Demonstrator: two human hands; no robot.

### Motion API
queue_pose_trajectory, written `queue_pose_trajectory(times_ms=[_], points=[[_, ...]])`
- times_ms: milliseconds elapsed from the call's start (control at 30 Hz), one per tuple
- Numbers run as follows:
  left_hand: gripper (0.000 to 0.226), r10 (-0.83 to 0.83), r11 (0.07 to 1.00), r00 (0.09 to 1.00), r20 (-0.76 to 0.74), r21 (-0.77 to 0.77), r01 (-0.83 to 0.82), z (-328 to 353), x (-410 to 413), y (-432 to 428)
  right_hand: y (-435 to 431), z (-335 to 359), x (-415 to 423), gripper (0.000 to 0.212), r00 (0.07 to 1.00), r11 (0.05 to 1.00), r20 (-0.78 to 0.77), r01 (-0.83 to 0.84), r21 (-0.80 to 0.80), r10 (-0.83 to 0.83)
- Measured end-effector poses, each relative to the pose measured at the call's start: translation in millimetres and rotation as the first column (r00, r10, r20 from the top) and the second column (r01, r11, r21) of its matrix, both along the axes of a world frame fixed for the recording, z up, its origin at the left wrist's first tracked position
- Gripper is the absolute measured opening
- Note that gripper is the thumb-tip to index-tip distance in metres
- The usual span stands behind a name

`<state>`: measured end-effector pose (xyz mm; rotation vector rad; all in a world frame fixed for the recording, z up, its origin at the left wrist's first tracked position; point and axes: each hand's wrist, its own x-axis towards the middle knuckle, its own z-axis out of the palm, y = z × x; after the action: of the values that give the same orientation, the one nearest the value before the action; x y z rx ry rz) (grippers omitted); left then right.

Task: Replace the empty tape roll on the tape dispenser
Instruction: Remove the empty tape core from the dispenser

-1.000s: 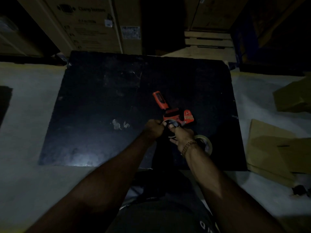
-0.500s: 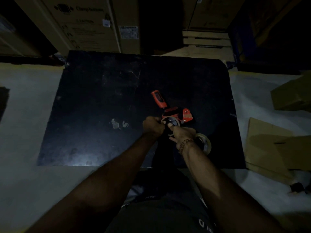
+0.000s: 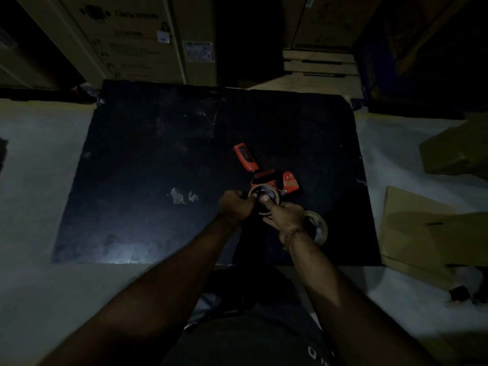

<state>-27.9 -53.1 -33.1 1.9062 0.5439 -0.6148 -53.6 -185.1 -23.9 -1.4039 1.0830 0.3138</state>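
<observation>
Your left hand (image 3: 235,204) and right hand (image 3: 286,216) each keep a clenched grip on the rim of the empty tape roll (image 3: 264,186) on the red tape dispenser (image 3: 264,177), which lies on the black worktop (image 3: 158,154), with a clear tape roll (image 3: 319,225) just beside your right wrist.

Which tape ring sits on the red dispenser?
The thin, nearly empty ring farther from you; the clear tape roll lies loose on the black mat.
</observation>
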Motion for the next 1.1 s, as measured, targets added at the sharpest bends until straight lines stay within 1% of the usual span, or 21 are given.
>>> queue_pose_trajectory(times_ms=[133, 267, 367, 433, 500, 567, 667, 800, 867, 1000, 1100], points=[[0.052, 0.0, 0.997, 0.997, 0.074, 0.083, -0.006, 3, 0, 1, -2, 5, 6, 0.029, 0.998, 0.995, -0.017, -0.06, -0.08, 0.059], [0.034, -0.039, 0.989, 0.995, 0.092, 0.145, 0.026, 16, 4, -1, 1, 12, 8, 0.028, 0.994, 0.977, -0.033, -0.108, -0.184, 0.103], [0.033, -0.061, 0.985, 0.995, 0.084, 0.166, 0.046, 16, 4, 0, 2, 14, 6, 0.031, 0.988, 0.96, -0.056, -0.151, -0.237, 0.141], [0.034, -0.087, 0.983, 0.994, 0.067, 0.168, 0.075, 19, 5, 0, 2, 13, 6, 0.036, 0.978, 0.93, -0.071, -0.21, -0.303, 0.198], [0.034, -0.097, 0.985, 0.994, 0.042, 0.15, 0.089, 20, 6, -2, 5, 20, 6, 0.042, 0.962, 0.88, -0.086, -0.273, -0.389, 0.26], [0.035, -0.096, 0.986, 0.995, 0.028, 0.14, 0.091, 21, 8, -2, 7, 30, 4, 0.04, 0.946, 0.835, -0.082, -0.317, -0.45, 0.315], [0.03, -0.116, 0.985, 0.992, 0.05, 0.137, 0.108, 22, 9, -2, 10, 37, 0, 0.038, 0.922, 0.776, -0.11, -0.374, -0.507, 0.372], [0.026, -0.144, 0.977, 0.987, 0.076, 0.169, 0.13, 21, 8, 0, 17, 40, -2, 0.038, 0.904, 0.686, -0.154, -0.405, -0.604, 0.398], [0.025, -0.165, 0.969, 0.981, 0.103, 0.201, 0.142, 20, 8, 1, 18, 41, -3, 0.037, 0.907, 0.659, -0.158, -0.396, -0.639, 0.391], [0.02, -0.137, 0.972, 0.979, 0.15, 0.209, 0.104, 25, 10, 1, 19, 42, -4, 0.037, 0.919, 0.656, -0.119, -0.356, -0.666, 0.377], [0.017, -0.133, 0.972, 0.98, 0.147, 0.214, 0.1, 30, 13, 0, 18, 45, -2, 0.036, 0.923, 0.663, -0.102, -0.34, -0.667, 0.37]])
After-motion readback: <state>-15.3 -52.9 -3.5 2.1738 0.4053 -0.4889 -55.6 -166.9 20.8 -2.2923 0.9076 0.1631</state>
